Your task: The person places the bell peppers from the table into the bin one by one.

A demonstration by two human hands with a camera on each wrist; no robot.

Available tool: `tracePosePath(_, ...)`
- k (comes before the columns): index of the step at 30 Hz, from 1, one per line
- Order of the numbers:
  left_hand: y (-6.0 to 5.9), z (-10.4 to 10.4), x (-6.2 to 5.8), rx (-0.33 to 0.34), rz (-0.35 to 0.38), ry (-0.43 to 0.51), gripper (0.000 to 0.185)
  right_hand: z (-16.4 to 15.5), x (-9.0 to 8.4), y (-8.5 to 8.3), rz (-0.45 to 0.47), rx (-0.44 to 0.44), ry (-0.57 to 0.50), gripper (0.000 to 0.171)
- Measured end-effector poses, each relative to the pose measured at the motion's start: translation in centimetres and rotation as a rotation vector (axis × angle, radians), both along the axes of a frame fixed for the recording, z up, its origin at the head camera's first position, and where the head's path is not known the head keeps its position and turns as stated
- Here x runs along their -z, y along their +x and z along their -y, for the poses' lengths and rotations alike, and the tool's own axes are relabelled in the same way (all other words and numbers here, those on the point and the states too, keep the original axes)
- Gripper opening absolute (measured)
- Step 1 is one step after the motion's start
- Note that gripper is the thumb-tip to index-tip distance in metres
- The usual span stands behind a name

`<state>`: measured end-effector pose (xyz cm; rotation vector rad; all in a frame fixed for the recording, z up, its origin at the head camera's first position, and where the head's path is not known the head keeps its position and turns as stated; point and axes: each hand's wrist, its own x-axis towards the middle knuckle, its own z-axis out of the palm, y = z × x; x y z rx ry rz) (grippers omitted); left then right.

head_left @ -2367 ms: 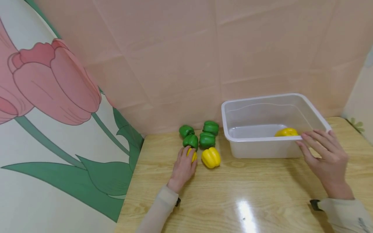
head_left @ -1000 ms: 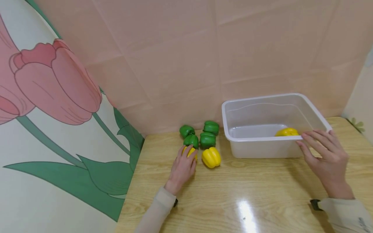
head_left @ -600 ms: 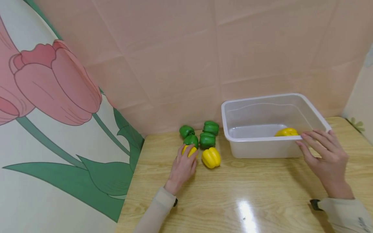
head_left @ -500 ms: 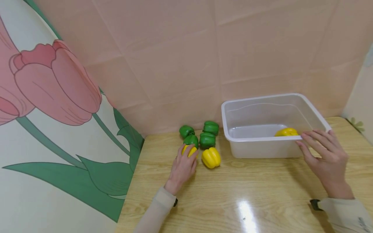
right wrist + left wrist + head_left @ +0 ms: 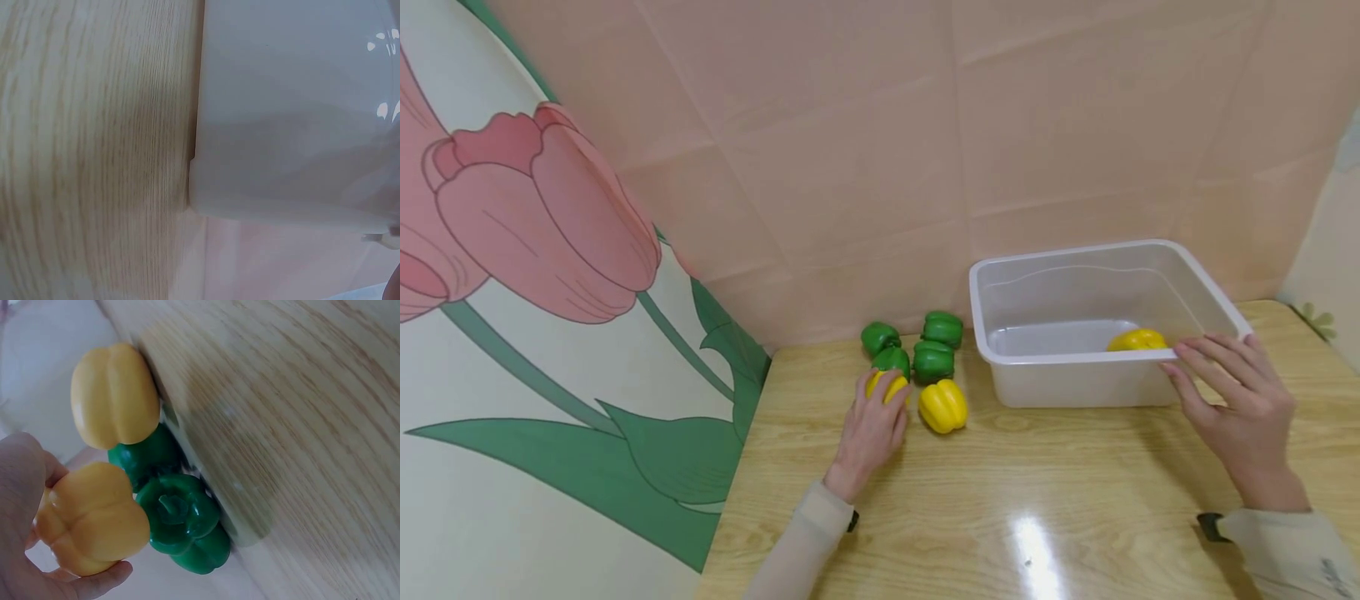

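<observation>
My left hand (image 5: pixel 868 429) grips a yellow bell pepper (image 5: pixel 103 519), fingers and thumb curled round its sides in the left wrist view. A second yellow bell pepper (image 5: pixel 943 407) lies just to its right on the table. Right behind the held pepper are several green bell peppers (image 5: pixel 934 362), grouped near the back wall. On the other side, my right hand (image 5: pixel 1243 404) pinches the front right rim of a pale plastic bin (image 5: pixel 1086 383), thumb outside and fingers over the edge. Inside that bin sits another yellow bell pepper (image 5: pixel 1138 340), partly hidden by the front wall.
The wood-grain table (image 5: pixel 970 517) ends against a pink cloth-covered wall (image 5: pixel 850 167) at the back. To the left stands a wall with painted tulips (image 5: pixel 542 208). The bin takes up the table's back right.
My left hand has shifted very slightly on the yellow bell pepper, so more of its top shows between the fingers. My right hand and the bin stay in place.
</observation>
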<state>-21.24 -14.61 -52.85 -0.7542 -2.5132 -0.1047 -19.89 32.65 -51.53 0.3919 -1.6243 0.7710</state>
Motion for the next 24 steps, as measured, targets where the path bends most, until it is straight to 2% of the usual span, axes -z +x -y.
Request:
tracePosePath(9, -0.2, -0.2, 0.0, 0.045, -0.036, 0.038, 0.03, 0.2, -0.3, 0.1, -0.016, -0.014, -0.017, 0.036)
tracePosePath(24, -0.3, -0.5, -1.5, 0.06, -0.042, 0.103, 0.031, 0.2, -0.2, 0.1, -0.013, -0.022, -0.03, 0.036)
